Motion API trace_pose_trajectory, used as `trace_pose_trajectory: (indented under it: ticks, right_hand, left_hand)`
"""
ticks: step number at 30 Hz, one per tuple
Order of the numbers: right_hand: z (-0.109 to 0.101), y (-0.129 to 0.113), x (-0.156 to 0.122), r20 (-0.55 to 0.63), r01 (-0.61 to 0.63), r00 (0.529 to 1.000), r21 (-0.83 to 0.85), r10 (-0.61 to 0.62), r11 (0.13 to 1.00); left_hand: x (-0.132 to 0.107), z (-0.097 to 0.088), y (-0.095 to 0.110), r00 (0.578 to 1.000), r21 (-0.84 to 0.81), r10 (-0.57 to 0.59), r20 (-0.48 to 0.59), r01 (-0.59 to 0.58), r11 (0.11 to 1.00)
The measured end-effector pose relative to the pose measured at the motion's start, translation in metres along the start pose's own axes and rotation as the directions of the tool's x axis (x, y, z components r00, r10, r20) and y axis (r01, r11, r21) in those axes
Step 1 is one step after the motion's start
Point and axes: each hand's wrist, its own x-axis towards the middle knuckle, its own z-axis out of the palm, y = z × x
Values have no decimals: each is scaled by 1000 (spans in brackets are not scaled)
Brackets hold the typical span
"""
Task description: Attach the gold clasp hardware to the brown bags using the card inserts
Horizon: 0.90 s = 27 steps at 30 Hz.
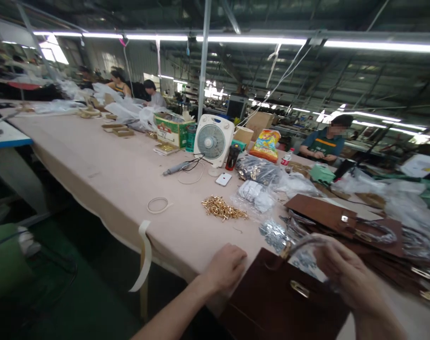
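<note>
A dark brown handbag with a gold turn-lock plate leans at the near edge of the table, tilted toward me. My right hand, blurred by motion, is closed on its plastic-wrapped handle. To the left of the bag, my left hand rests on the table with curled fingers; whatever they hold, if anything, is hidden. A pile of small gold metal fittings lies beyond my left hand. Just behind the bag are small silvery pieces.
More brown handbags are stacked at right. Farther back stand a white fan, a phone, a corded grey tool and plastic bags of parts. A tape roll lies left. A co-worker sits across the table.
</note>
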Motion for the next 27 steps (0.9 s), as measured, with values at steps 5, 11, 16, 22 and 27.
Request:
trace_pose_trajectory:
  ticks: [5,11,16,22,27]
  right_hand:
    - [54,30,23,231,-189,960,111,160,976]
    - [93,62,30,113,8,994,-109,4,994]
    - [108,78,38,57,67,997,-149,-59,987]
    - [119,95,42,-25,124,991,-245,-134,962]
    - [133,82,24,-140,320,911,-356,-388,878]
  left_hand:
    - [3,-35,-35,985,460,125,120,-166,872]
    - [30,-33,-59,999,530,46,8,-43,847]
    - [36,-34,-50,957,429,109,-269,18,903]
    - [32,-41,-43,946,282,112,-305,-23,959]
    - [28,-41,-42,977,393,181,-108,-125,911]
